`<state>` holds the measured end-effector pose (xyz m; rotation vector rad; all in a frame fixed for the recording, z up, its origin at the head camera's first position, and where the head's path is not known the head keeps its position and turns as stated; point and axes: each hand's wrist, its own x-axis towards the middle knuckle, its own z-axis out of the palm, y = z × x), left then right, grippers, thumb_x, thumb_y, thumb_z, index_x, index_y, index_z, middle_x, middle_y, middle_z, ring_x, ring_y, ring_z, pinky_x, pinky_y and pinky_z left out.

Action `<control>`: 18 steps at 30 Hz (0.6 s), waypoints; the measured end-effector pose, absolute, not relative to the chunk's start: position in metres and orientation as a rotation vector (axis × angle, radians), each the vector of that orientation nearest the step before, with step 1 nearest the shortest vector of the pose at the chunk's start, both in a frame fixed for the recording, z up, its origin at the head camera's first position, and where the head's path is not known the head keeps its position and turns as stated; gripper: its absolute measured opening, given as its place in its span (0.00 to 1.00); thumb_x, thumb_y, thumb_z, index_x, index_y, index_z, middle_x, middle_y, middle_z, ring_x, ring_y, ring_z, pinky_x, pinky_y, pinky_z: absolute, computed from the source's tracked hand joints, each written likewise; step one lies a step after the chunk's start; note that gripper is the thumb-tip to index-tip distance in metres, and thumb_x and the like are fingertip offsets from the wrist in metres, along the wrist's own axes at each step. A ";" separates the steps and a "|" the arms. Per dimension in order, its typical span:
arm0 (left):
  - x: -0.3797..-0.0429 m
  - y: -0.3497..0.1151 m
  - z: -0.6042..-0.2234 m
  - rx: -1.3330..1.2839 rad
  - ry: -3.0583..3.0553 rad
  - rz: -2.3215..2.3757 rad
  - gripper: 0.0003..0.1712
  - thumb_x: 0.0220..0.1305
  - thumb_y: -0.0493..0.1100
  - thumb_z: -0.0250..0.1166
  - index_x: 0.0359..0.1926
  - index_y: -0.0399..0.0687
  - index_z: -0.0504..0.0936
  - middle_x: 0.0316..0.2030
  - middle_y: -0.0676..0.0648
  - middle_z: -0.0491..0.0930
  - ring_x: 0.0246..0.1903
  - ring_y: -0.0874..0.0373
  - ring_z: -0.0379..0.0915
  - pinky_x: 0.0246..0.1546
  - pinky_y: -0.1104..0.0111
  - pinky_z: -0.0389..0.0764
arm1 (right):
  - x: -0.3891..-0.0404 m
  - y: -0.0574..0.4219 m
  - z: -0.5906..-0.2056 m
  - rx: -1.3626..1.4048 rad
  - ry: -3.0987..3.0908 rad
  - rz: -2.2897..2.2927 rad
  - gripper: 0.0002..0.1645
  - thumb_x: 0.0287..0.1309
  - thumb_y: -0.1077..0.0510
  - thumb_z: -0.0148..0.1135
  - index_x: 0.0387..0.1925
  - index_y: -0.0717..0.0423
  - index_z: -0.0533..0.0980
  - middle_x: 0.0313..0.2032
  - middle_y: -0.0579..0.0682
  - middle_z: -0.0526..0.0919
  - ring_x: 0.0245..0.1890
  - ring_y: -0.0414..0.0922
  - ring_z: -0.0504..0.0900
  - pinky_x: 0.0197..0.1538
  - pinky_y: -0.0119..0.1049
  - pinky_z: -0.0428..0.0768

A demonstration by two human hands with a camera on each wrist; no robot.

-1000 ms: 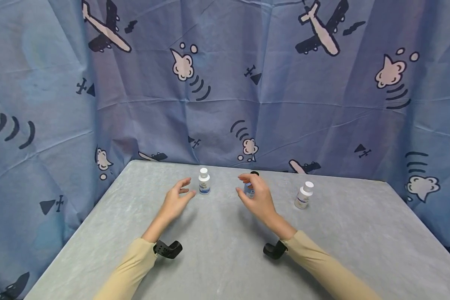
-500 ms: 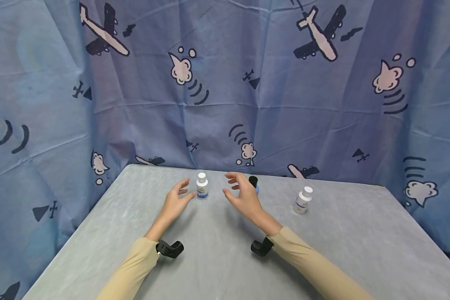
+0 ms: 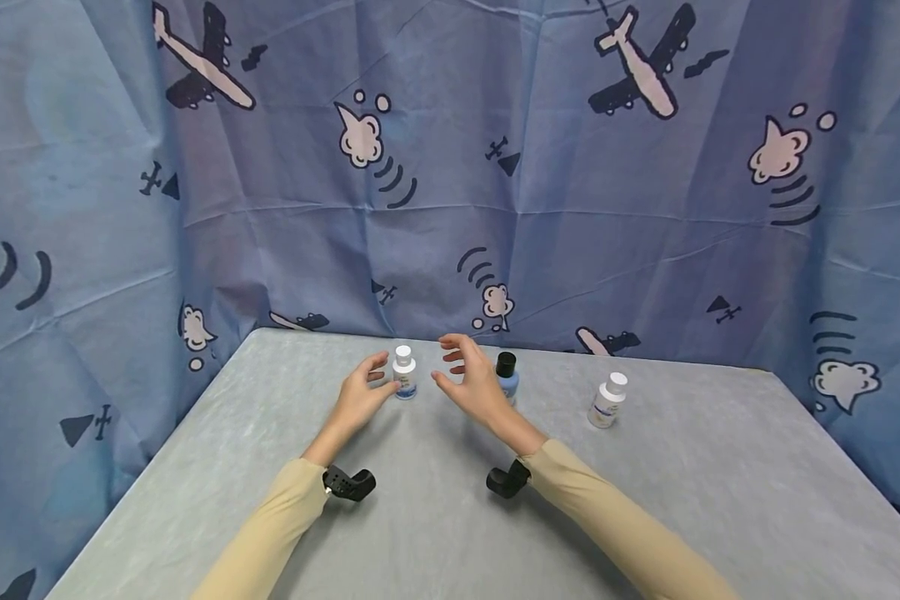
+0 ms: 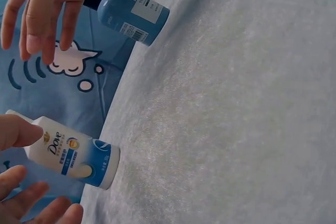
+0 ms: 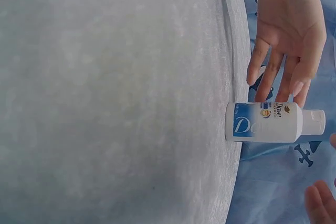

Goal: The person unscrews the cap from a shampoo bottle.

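Note:
A white Dove bottle with a blue lower label point(image 3: 404, 377) stands upright between my two hands. My left hand point(image 3: 358, 398) is just to its left with fingers spread and loosely bent. In the left wrist view the left thumb point(image 4: 18, 131) overlaps the Dove bottle near its shoulder; whether they touch, I cannot tell. My right hand point(image 3: 471, 387) hovers to the right of that bottle, curved and holding nothing. Behind the right hand stands a blue bottle with a black cap point(image 3: 507, 377), partly covered by it.
Farther right on the grey-white table point(image 3: 690, 467) stands a second white bottle point(image 3: 607, 402). A blue curtain printed with planes point(image 3: 435, 167) hangs along the table's back edge. Each wrist carries a black camera point(image 3: 351, 485).
My right hand has moved left, uncovering more of the blue bottle. My left hand has shifted slightly right, closer to the white Dove bottle. The bottles stay where they stood.

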<state>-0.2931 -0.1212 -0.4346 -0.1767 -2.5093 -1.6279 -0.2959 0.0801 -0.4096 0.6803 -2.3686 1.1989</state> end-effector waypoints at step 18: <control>-0.304 -0.112 -0.444 -0.166 -2.454 -1.688 0.33 0.54 0.36 0.70 0.61 0.38 0.71 0.52 0.35 0.78 0.49 0.43 0.78 0.49 0.57 0.79 | -0.303 0.075 -0.411 0.609 -2.445 1.258 0.33 0.50 0.64 0.70 0.58 0.59 0.68 0.49 0.57 0.76 0.45 0.51 0.80 0.46 0.42 0.82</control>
